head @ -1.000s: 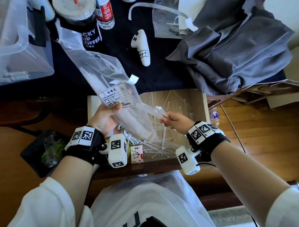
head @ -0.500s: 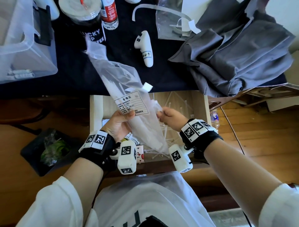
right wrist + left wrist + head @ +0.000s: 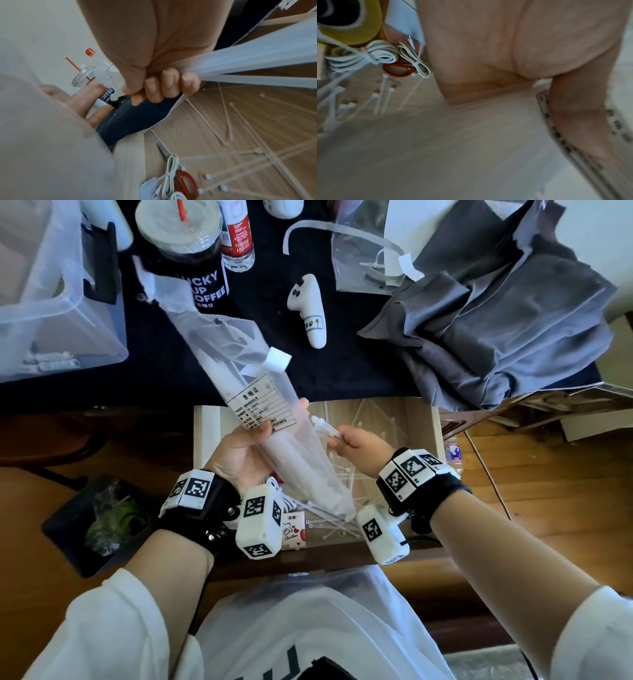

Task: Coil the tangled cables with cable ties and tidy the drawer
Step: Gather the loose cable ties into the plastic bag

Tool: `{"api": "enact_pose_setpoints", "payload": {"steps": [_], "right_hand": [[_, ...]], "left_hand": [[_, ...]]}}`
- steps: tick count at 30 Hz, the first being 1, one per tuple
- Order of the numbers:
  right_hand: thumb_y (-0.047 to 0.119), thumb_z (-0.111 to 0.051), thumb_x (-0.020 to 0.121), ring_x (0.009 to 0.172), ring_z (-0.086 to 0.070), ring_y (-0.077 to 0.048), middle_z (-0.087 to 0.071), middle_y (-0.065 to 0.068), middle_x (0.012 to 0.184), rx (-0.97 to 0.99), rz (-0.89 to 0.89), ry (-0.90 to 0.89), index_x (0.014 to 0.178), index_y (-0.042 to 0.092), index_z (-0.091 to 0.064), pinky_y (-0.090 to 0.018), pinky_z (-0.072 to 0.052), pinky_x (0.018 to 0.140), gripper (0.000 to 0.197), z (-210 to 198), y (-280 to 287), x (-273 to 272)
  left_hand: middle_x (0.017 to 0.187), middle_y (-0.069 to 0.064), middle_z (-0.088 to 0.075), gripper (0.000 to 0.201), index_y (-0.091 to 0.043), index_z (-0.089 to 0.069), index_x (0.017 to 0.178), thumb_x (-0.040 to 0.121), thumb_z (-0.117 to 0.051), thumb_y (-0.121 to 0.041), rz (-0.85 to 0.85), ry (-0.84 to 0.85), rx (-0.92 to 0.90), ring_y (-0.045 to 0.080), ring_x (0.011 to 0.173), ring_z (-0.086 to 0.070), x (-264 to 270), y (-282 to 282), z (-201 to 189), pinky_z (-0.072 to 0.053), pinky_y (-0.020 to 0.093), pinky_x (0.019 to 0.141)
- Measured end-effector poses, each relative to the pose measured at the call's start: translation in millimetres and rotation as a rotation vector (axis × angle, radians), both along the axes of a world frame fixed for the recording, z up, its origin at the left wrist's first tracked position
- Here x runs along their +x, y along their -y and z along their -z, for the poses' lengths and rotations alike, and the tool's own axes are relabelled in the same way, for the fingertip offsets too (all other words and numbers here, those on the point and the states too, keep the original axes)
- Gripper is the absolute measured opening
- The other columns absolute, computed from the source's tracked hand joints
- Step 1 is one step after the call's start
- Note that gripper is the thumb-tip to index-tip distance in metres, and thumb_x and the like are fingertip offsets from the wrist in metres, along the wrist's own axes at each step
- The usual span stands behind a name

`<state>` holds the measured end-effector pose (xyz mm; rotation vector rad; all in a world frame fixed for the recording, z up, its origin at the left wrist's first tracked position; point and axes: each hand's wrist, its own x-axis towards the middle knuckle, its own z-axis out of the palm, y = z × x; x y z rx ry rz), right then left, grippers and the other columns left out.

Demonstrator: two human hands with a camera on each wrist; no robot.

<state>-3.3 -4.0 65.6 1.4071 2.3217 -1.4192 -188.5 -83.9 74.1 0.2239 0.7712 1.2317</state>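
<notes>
My left hand point(image 3: 255, 436) grips a long clear bag of white cable ties point(image 3: 239, 364) by its labelled middle and holds it slanted over the open wooden drawer point(image 3: 423, 422). To the bag's right, my right hand point(image 3: 342, 441) is closed round a bundle of cable ties point(image 3: 323, 426); the right wrist view shows its fingers point(image 3: 164, 86) curled about the bundle point(image 3: 265, 60). Loose ties point(image 3: 240, 121) lie scattered on the drawer floor. Two tied coils of cable, a white coil point(image 3: 380, 54) and a beige coil point(image 3: 414, 60), lie beside red-handled scissors point(image 3: 399, 70).
On the dark tabletop behind the drawer stand a coffee cup point(image 3: 185, 251), a water bottle point(image 3: 236, 237), a white controller point(image 3: 308, 309), grey cloth point(image 3: 496, 330) and a clear bin point(image 3: 51, 302). A yellow tape roll point(image 3: 351, 27) and a small carton point(image 3: 293, 530) sit in the drawer.
The left hand has carried the bag to the right over the drawer and stood it steeper. The right hand went to the bag's side with the tie bundle and now holds it just beside the bag.
</notes>
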Motion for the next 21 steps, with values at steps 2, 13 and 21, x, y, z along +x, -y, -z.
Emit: {"api": "enact_pose_setpoints", "payload": {"steps": [2,13,21], "right_hand": [[0.024,-0.040,0.099,0.087,-0.052,-0.022,-0.058,-0.003,0.087,0.012,-0.024,0.003,0.084,0.021,-0.055,-0.026,-0.039,0.072,0.021,3.4,1.3,-7.0],[0.014,-0.039,0.099,0.048,-0.038,0.001,-0.041,0.008,0.065,-0.027,0.387,-0.344,0.076,0.026,-0.044,-0.012,-0.031,0.044,0.027,-8.5,-18.2,27.7],[0.055,-0.021,0.088,0.067,-0.046,-0.008,-0.049,0.011,0.071,0.437,0.083,-0.159,0.090,0.017,-0.054,-0.014,-0.032,0.061,0.050,-61.2,-32.7,27.5]], "left_hand": [[0.133,0.020,-0.054,0.103,0.002,-0.048,0.129,0.042,-0.095,-0.026,0.016,-0.040,-0.044,0.033,0.121,-0.053,5.8,0.4,5.3,-0.050,0.045,0.095],[0.075,0.000,-0.074,0.017,-0.006,-0.064,0.094,0.078,-0.064,-0.001,0.074,-0.480,-0.138,0.013,0.067,-0.071,-5.2,0.3,7.1,-0.054,0.021,0.057],[0.086,-0.004,-0.075,0.087,-0.015,-0.068,0.092,0.016,-0.093,-0.049,0.217,-0.552,-0.082,0.007,0.081,-0.071,-10.6,0.7,6.1,-0.054,0.016,0.069]]}}
